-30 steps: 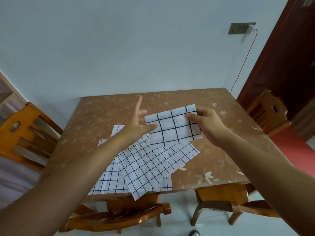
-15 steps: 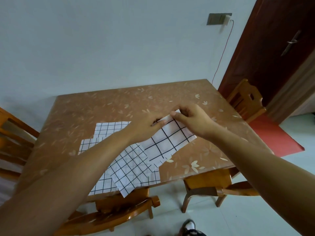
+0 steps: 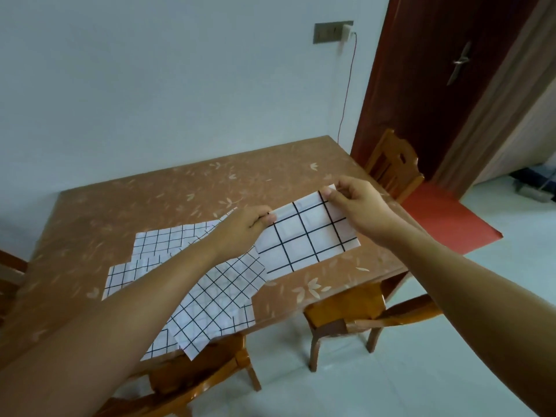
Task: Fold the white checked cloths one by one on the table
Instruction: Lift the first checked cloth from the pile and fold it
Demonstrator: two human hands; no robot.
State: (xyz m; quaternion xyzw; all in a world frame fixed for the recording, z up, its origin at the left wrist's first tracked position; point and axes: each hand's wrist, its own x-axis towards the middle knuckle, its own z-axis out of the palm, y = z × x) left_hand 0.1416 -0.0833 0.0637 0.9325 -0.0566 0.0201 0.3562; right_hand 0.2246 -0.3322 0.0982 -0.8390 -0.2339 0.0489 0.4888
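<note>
My left hand [image 3: 243, 227] pinched the upper left corner of the large-checked cloth [image 3: 307, 239], thumb against curled fingers. My right hand [image 3: 358, 206] pinched its upper right corner the same way, thumb on top. Between the two grips the cloth was a folded rectangle with bold black lines, its far edge lifted and slanting up to the right. It hung over the right front part of the table [image 3: 180, 188]; I could not tell whether its near edge touched the top. Its lower left corner lay over the pile of finer-checked cloths [image 3: 216, 296].

Those cloths were spread overlapping along the front left of the table, partly under my left forearm. One corner of them stuck out past the near edge, above a wooden chair [image 3: 195, 377] pushed in below.

Beyond my hands the brown leaf-patterned top showed as far as its back edge at the wall. A second chair [image 3: 346, 308] stood under the near right corner and a third [image 3: 394, 164] at the right side, near the dark door [image 3: 436, 70]. A red mat [image 3: 445, 218] lay on the pale floor in front of that door. On the wall a grey switch plate [image 3: 328, 33] carried a white plug, and a thin red cord [image 3: 346, 94] ran down from it towards the table's back corner.
</note>
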